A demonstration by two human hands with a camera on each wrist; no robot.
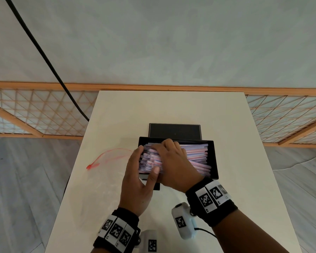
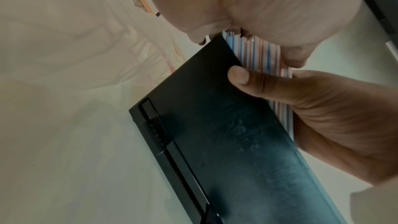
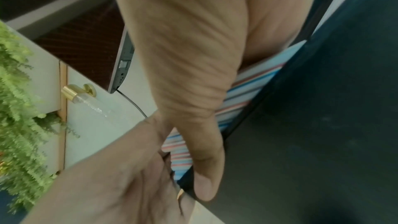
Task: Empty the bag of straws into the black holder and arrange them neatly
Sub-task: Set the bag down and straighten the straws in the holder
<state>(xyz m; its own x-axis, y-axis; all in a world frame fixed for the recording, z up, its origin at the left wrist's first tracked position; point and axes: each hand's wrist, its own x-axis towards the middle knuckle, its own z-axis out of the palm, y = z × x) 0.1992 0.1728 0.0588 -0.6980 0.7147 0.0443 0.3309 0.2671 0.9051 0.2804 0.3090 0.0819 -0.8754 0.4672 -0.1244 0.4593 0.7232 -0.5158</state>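
Observation:
The black holder (image 1: 213, 161) stands open mid-table, filled with pink, blue and white striped straws (image 1: 195, 152) lying lengthwise. My left hand (image 1: 146, 161) cups the straws' left ends, fingers on the far side and thumb on the near side. My right hand (image 1: 170, 157) lies over the bundle with its fingers curled over the far edge. In the left wrist view the holder's front wall (image 2: 226, 134) fills the middle, with straws (image 2: 258, 50) showing above it. In the right wrist view the right thumb presses the holder's wall (image 3: 312, 125) beside the straws (image 3: 243, 94).
The empty clear bag (image 1: 106, 159) with its red zip lies flat left of the holder. The black lid (image 1: 174, 130) sits just behind the holder. The white table (image 1: 171, 106) ends at a wooden lattice screen (image 1: 35, 114). A black cable (image 1: 49, 64) hangs at the left.

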